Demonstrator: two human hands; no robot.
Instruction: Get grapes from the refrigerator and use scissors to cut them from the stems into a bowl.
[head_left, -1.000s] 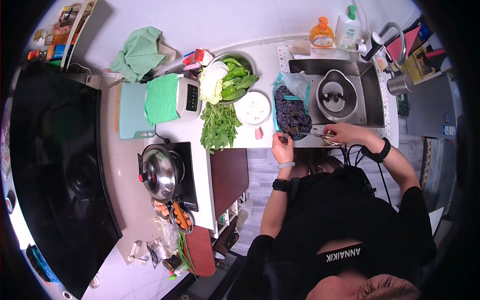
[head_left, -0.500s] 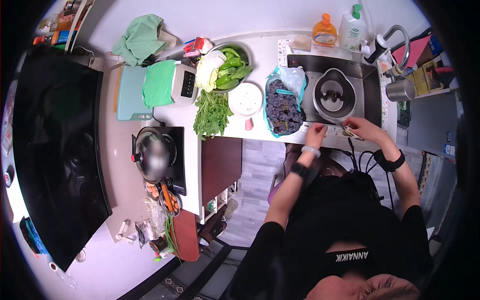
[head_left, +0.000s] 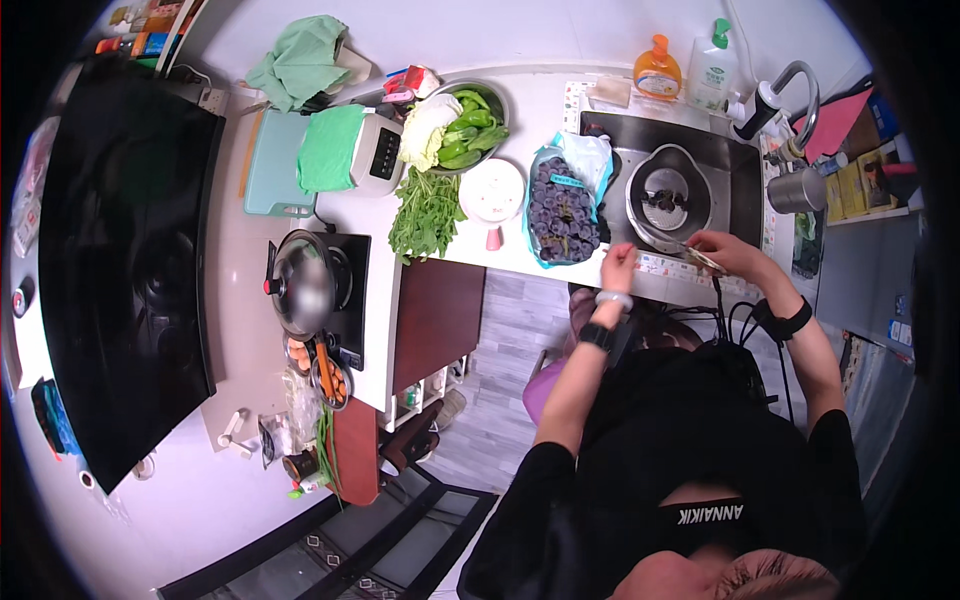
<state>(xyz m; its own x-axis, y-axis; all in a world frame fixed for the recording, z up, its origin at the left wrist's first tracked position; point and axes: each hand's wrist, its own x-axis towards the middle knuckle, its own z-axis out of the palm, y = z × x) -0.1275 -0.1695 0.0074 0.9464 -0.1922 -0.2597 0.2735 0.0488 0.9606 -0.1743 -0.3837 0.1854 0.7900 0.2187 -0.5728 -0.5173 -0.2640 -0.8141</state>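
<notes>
My left hand (head_left: 619,264) is closed, fingertips together, at the counter's front edge, just right of a bag of dark grapes (head_left: 562,212). Whatever it may pinch is too small to make out. In my right hand (head_left: 730,251) is a slim pair of scissors (head_left: 706,261), blades pointing left over the sink's near rim. Just beyond them a round metal pot (head_left: 639,216) stands in the sink (head_left: 737,160), with several dark grapes (head_left: 664,198) at its bottom. The grape bag lies open on the counter, left of the sink.
A white round dish (head_left: 492,192), leafy greens (head_left: 424,214) and a bowl of green peppers and cabbage (head_left: 471,130) stand to the left. The faucet (head_left: 800,85) arches over the sink's right side. A lidded pan (head_left: 303,284) sits on the cooktop at far left.
My left hand has shifted slightly left, toward the grape bag. My right hand has turned the scissors, so their blades now reach left. The whole view has tilted a little.
</notes>
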